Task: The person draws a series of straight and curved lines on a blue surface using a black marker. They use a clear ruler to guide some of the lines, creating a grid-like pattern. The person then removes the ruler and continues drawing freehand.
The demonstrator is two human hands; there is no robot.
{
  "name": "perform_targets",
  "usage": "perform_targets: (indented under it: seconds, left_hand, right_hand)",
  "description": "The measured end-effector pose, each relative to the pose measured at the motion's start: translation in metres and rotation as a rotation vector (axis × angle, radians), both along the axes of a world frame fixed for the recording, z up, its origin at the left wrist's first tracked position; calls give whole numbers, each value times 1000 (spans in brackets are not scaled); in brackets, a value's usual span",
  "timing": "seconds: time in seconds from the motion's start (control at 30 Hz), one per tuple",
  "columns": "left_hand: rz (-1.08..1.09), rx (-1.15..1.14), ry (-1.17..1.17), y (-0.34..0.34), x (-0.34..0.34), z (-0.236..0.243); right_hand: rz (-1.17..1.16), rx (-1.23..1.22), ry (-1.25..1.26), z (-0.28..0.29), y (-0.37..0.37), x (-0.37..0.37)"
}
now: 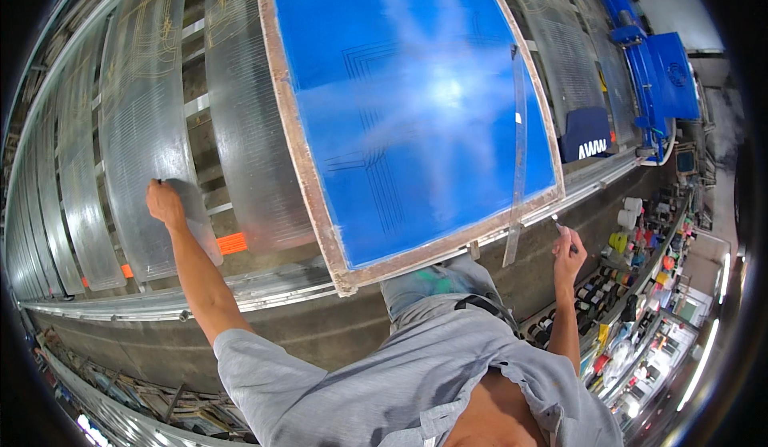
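Observation:
My left hand is closed, with a bit of something small and dark at its fingertips, too small to name. It is over a long translucent ribbed panel at the left. To the right, my right hand grips a slim pen-like tool with a dark body and a pale tip, held beyond the lower right corner of the frame. Before me lies a screen-printing frame with a worn brown border and blue mesh marked with thin dark line patterns. A narrow ruler-like strip lies across its right side, overhanging the near edge.
More translucent panels line the bench, with orange pieces near their ends. A metal rail borders the near side. Blue machinery and a dark blue item are at right. Shelves of containers stand lower right.

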State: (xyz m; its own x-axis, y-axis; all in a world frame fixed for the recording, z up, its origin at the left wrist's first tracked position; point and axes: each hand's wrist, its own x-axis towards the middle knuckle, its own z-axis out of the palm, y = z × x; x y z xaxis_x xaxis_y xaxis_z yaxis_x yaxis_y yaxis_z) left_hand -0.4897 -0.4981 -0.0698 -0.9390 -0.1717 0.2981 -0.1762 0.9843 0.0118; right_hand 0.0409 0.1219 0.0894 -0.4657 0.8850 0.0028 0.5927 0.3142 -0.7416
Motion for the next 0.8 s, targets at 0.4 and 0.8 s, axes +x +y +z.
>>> perform_targets:
  seconds: [0.4,0.8]
  left_hand:
    - [-164,1223,144,197,280,87]
    - [-511,1462,-279,482,493,187]
  right_hand:
    - [126,-263,342,15,39,-28]
    - [487,-888,848,97,62,28]
